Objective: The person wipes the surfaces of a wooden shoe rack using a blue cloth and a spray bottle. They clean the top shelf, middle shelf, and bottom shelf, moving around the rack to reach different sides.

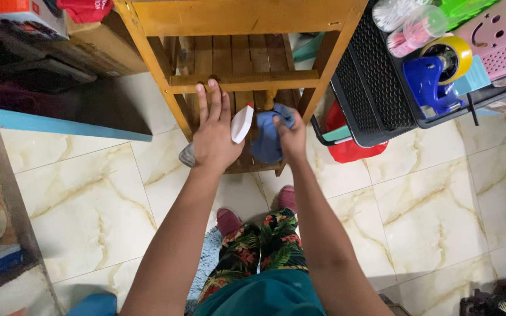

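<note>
Under the wooden table (247, 17), top cut off by the frame edge, slatted lower shelf (235, 61) half hidden behind hands. Left hand (215, 134) flat, fingers together, covering most of a spray bottle; only white trigger (242, 123) and grey base showing. Right hand (291, 136) bunched around blue cloth (266, 140), fingertips buried in folds.

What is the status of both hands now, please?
Left hand holds white spray bottle. Right hand shut on blue cloth at wooden shelf. Nothing in between.

Head camera, looking straight down, close overhead.
</note>
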